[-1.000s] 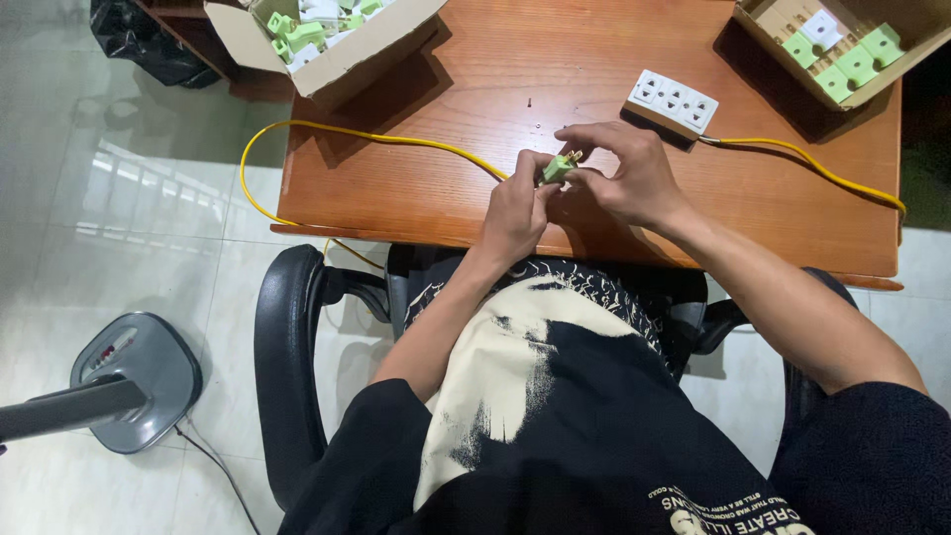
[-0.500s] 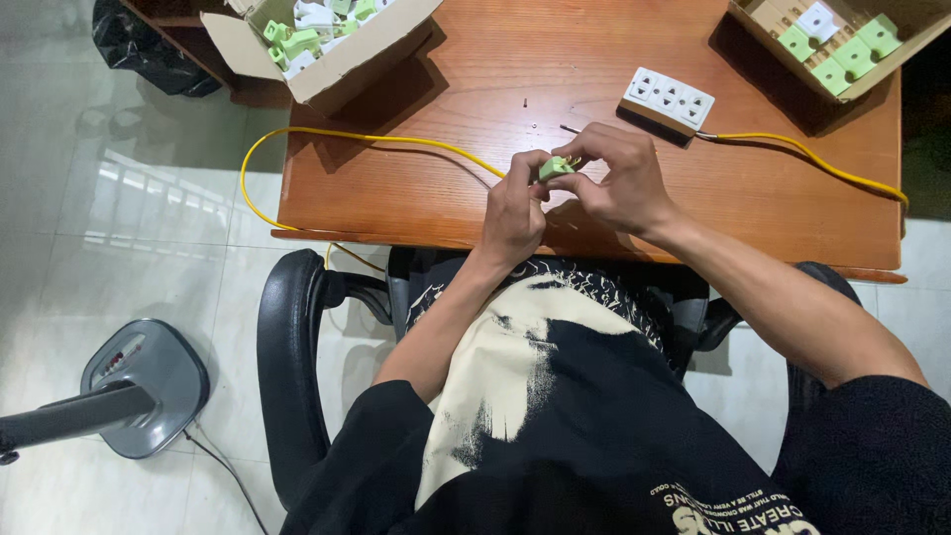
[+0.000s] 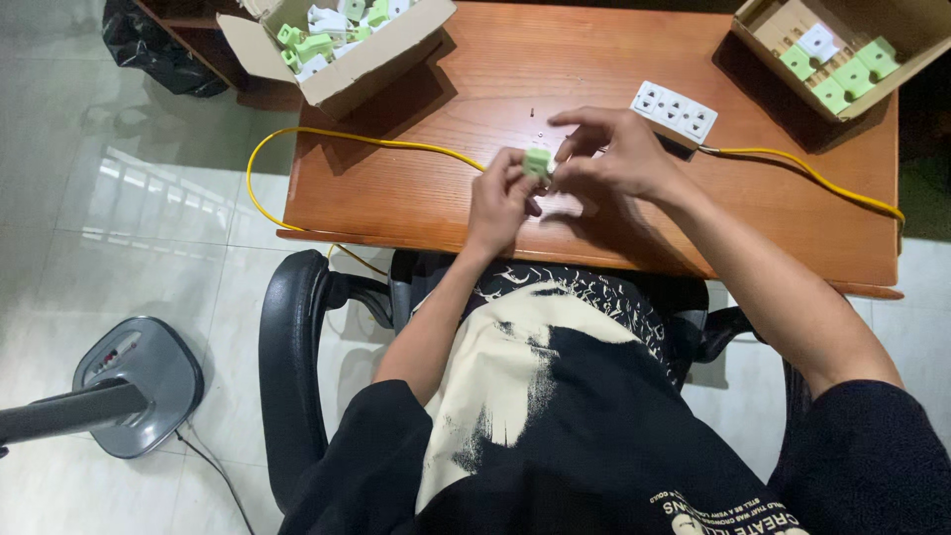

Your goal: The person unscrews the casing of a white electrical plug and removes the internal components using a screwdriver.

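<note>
right cardboard box [image 3: 897,74] cut off at edge

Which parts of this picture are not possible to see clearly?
Head view only:
- Small green plug part: its near side is hidden by the left hand and right hand; details too small.
- Two tiny dark specks on the wooden table: too small to identify.
- Right cardboard box: cut off by the top edge.
- Fan base: pole cut off at left.
</note>
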